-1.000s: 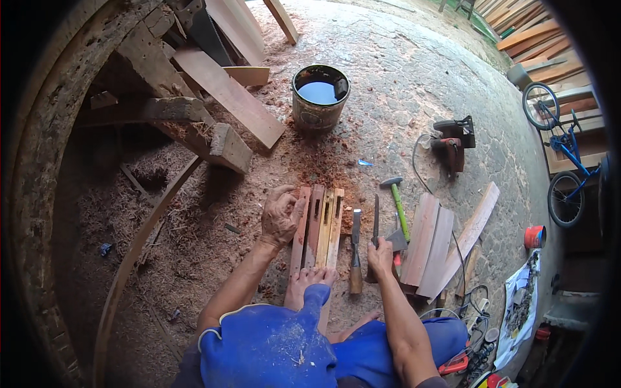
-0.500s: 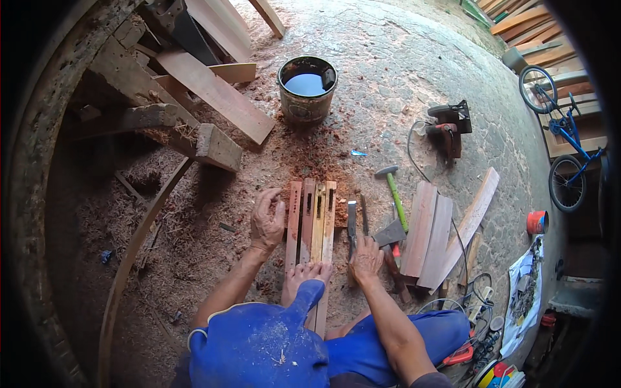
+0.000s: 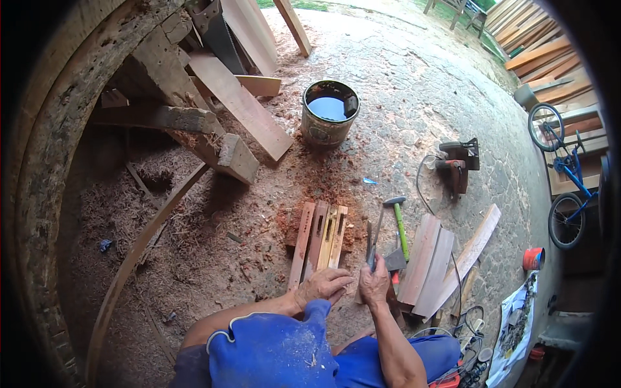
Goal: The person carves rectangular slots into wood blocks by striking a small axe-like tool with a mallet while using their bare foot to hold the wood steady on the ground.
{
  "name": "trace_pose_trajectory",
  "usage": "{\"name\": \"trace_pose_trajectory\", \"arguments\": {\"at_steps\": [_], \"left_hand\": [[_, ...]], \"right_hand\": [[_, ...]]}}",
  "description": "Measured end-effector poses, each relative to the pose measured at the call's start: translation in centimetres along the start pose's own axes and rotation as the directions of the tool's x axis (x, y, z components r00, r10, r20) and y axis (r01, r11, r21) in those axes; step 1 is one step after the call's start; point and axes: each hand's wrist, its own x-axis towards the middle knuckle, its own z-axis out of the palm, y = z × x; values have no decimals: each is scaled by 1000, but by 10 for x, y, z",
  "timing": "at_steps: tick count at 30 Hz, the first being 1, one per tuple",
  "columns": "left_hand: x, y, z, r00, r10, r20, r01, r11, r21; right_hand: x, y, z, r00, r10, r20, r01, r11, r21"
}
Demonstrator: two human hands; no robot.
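Though illegible, tin label (image 3: 533, 260) far from right hand (image 3: 374, 283)

Beyond the far ends of the wooden strips (image 3: 318, 240) stands the bucket (image 3: 321, 134); right of the strips lies the hammer (image 3: 402, 227), then the planks (image 3: 419, 258); the power saw (image 3: 458, 169) sits beyond and right of them, the bicycle (image 3: 572, 169) far right; shavings (image 3: 184, 194) lie to their left.

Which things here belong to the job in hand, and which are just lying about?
Likely in the job:
- slotted wooden strips, by the left hand
- slim metal tool, in the right hand

Likely just about:
- bucket of dark liquid
- blue bicycle
- red can
- corded power tool
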Motion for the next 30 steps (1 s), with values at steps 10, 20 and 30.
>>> {"name": "trace_pose_trajectory", "arguments": {"at_steps": [10,20,30], "left_hand": [[-17,-8,9,949,-5,315,-4,1000,26],[-33,-20,19,966,-51,252,67,996,-53],[22,-14,-59,912,-282,-298,328,937,117]], "right_hand": [[232,-215,-39,825,-42,564,-456,541,707],[347,-249,50,714,99,694,-698,188,691],[230,-226,-16,835,-193,515,-430,353,831]]}}
